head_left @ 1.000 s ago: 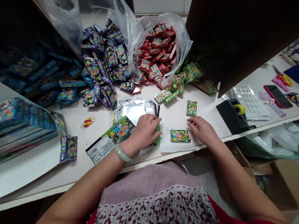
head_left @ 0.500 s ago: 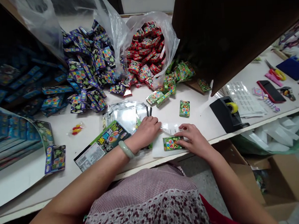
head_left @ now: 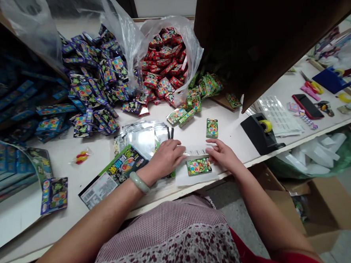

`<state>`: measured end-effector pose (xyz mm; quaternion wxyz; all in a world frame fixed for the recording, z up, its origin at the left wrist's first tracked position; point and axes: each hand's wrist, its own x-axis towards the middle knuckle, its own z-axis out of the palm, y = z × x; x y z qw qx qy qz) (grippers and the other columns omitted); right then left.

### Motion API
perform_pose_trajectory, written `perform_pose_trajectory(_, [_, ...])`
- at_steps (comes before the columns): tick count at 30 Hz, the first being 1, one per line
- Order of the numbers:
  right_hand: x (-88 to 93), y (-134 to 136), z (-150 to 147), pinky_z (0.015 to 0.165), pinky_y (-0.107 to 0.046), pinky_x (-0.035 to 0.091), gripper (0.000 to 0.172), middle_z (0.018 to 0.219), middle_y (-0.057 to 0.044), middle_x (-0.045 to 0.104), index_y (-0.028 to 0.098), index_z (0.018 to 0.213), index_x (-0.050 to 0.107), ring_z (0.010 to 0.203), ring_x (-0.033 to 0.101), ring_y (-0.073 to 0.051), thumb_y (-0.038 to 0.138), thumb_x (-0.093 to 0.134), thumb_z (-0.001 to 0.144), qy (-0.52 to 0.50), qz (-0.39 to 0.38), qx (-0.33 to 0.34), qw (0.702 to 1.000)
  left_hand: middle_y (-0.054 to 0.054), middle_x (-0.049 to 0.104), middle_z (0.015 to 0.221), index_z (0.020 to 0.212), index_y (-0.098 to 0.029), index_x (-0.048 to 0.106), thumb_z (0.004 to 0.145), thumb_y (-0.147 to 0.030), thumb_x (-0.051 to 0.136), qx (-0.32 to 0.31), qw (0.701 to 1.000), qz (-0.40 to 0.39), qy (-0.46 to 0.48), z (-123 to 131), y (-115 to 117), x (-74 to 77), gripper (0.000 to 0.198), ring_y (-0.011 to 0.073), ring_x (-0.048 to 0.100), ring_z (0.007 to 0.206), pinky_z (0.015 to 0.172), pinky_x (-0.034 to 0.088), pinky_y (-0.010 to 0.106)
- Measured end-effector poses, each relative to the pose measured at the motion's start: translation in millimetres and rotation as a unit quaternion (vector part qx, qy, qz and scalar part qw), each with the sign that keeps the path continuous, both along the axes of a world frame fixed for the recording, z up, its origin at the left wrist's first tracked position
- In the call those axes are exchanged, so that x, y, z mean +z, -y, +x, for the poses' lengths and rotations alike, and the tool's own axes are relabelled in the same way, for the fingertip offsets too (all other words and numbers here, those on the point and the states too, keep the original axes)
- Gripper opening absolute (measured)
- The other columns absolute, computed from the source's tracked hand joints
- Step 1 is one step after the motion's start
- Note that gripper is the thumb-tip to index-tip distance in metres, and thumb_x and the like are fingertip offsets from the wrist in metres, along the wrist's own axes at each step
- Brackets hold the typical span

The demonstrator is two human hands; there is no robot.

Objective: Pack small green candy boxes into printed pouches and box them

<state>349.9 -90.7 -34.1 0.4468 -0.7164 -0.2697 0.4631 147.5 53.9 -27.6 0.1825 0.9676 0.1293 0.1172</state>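
Observation:
My left hand (head_left: 165,159) lies over a stack of silver foil bags (head_left: 143,140), its fingertips at one end of a white paper strip (head_left: 196,151). A green card edge shows under that palm. My right hand (head_left: 223,156) pinches the strip's other end. Just below the strip, a small green box (head_left: 199,166) lies flat on a white sheet (head_left: 183,179). Another green box (head_left: 211,128) stands apart, above my right hand. A large printed green card (head_left: 115,175) lies under my left wrist, which wears a pale bangle (head_left: 139,182).
Heaps of purple, red and green boxes (head_left: 160,77) spill from clear plastic bags at the back of the white table (head_left: 232,132). A black tape dispenser (head_left: 260,133) stands right, near a phone and scissors. A dark panel overhangs the back right; a cardboard box sits below the table.
The white strip has come into view between my hands, which have drawn closer. My right hand has moved left to the strip. The whole scene has shifted left in view.

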Motion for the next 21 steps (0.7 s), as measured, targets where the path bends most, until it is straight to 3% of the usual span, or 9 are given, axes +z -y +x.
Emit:
perform_pose_trajectory(2, [-0.7,-4.5,-1.8,0.045,-0.023,0.04,0.042,0.057,0.009,0.053,0.021,0.099,0.058,0.046,0.051,-0.01,0.042,0.071,0.065,-0.006,0.004,-0.007,1.0,0.011,0.061,0.104,0.11,-0.018,0.059,0.092,-0.037,0.053,0.065,0.996,-0.06,0.03,-4.6,1.1,4.2,0.027,0.0248,0.056,0.097,0.084,0.046,0.04])
perform_pose_trajectory(5, [-3.9,-3.3,-0.6,0.043,-0.022,0.039,0.041,0.054,0.011,0.047,0.021,0.096,0.059,0.044,0.049,-0.009,0.041,0.073,0.064,-0.035,0.007,-0.021,0.999,0.004,0.062,0.085,0.104,-0.019,0.055,0.089,-0.033,0.055,0.176,0.966,-0.191,0.012,-9.9,3.3,9.1,0.021,0.0192,0.058,0.076,0.067,0.046,0.032])
perform_pose_trajectory(7, [-7.2,-0.1,2.1,0.043,-0.022,0.039,0.044,0.053,0.011,0.046,0.02,0.098,0.06,0.044,0.05,-0.008,0.041,0.075,0.063,-0.057,0.014,-0.036,0.998,0.001,0.061,0.078,0.098,-0.02,0.053,0.086,-0.032,0.058,0.203,0.938,-0.28,-0.01,-10.2,4.7,10.1,0.018,0.0158,0.057,0.066,0.059,0.042,0.029])
perform_pose_trajectory(9, [-10.0,2.5,4.2,0.045,-0.021,0.041,0.046,0.055,0.01,0.048,0.019,0.1,0.06,0.047,0.052,-0.009,0.04,0.077,0.063,-0.078,0.018,-0.048,0.996,-0.001,0.061,0.077,0.095,-0.02,0.051,0.082,-0.032,0.062,0.216,0.898,-0.383,0.004,-7.4,6.4,9.9,0.021,0.013,0.055,0.06,0.055,0.04,0.027])
perform_pose_trajectory(13, [-10.1,2.6,2.8,0.048,-0.021,0.046,0.049,0.061,0.008,0.055,0.019,0.1,0.061,0.053,0.056,-0.009,0.038,0.081,0.059,-0.103,0.019,-0.064,0.992,-0.007,0.049,0.062,0.103,-0.021,0.051,0.075,-0.026,0.065,0.235,0.784,-0.572,0.042,3.8,12.3,7.4,0.032,0.008,0.045,0.044,0.044,0.033,0.022])
perform_pose_trajectory(16, [-7.3,0.5,-1.5,0.049,-0.022,0.047,0.049,0.067,0.006,0.06,0.02,0.096,0.062,0.054,0.055,-0.009,0.036,0.083,0.055,-0.104,0.026,-0.07,0.992,-0.008,0.044,0.057,0.101,-0.019,0.057,0.071,-0.019,0.066,0.264,0.746,-0.608,0.061,11.5,18.3,2.1,0.032,0.0069,0.04,0.043,0.042,0.03,0.022])
perform_pose_trajectory(21, [-8.3,0.3,-6.1,0.054,-0.025,0.05,0.046,0.071,0.003,0.064,0.02,0.093,0.064,0.058,0.058,-0.011,0.037,0.082,0.054,-0.087,0.028,-0.087,0.992,0.001,0.061,0.074,0.104,-0.017,0.061,0.07,-0.018,0.064,0.308,0.772,-0.548,0.095,15.9,23.9,-12.0,0.034,0.012,0.052,0.058,0.054,0.044,0.027])
